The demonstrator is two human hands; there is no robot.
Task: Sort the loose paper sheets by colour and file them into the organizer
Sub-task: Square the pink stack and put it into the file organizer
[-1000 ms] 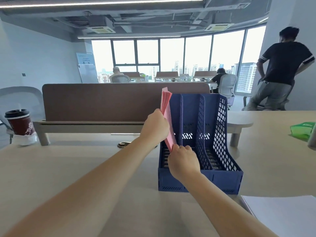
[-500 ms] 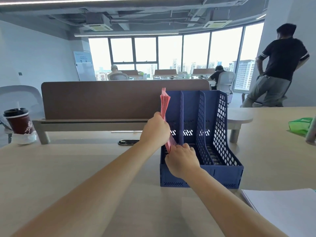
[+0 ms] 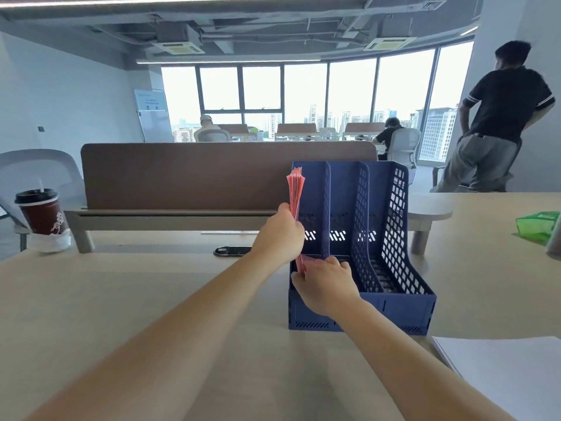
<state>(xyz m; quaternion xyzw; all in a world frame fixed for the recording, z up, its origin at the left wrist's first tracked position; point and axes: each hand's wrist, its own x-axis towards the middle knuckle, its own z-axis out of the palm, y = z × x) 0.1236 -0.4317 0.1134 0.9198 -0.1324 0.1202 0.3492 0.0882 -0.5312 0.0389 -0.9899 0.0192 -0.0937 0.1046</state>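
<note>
A dark blue three-slot organizer (image 3: 397,311) stands on the pale wooden desk. A stack of red paper sheets (image 3: 295,192) stands upright on edge in its leftmost slot, against the left wall. My left hand (image 3: 280,235) grips the stack at mid-height from the left. My right hand (image 3: 326,284) holds the stack's lower front corner at the slot's front lip. The sheets' bottom edge is hidden behind my hands. The middle and right slots hold no paper.
A stack of white sheets (image 3: 510,372) lies at the desk's near right. A green tray (image 3: 537,223) sits at the far right. A lidded coffee cup (image 3: 42,212) stands far left. A brown divider panel (image 3: 194,174) runs behind. A person (image 3: 498,123) stands back right.
The red stack has gone from tilted to upright and sunk lower into the leftmost slot. Both hands moved with it, down and slightly back.
</note>
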